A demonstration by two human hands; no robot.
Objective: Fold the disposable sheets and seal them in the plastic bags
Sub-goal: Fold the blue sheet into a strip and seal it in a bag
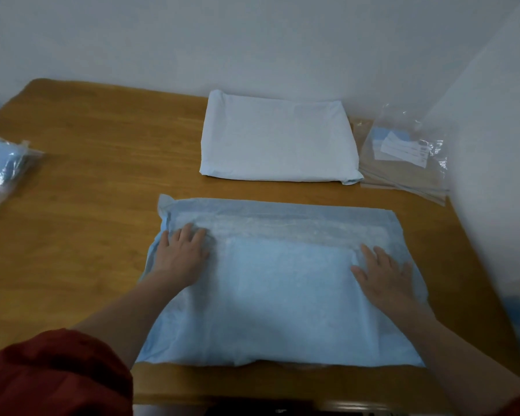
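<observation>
Pressing flat, fingers straight and holding nothing: left hand point(182, 255) and right hand point(385, 274), well apart on the blue sheet point(282, 295) on the counter point(87, 175). Sheet looks thin, light and limp; take it by edges or corners.

Count:
- far left of the left hand, one bagged sheet point(0, 169), blurred
- one under the hands
- one folded sheet point(278, 139) beyond them
- beyond the right hand, empty plastic bags point(403, 154), perhaps several

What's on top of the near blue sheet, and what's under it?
The left hand and right hand lie flat on the blue sheet. The table shows around it; beneath is covered.
</observation>
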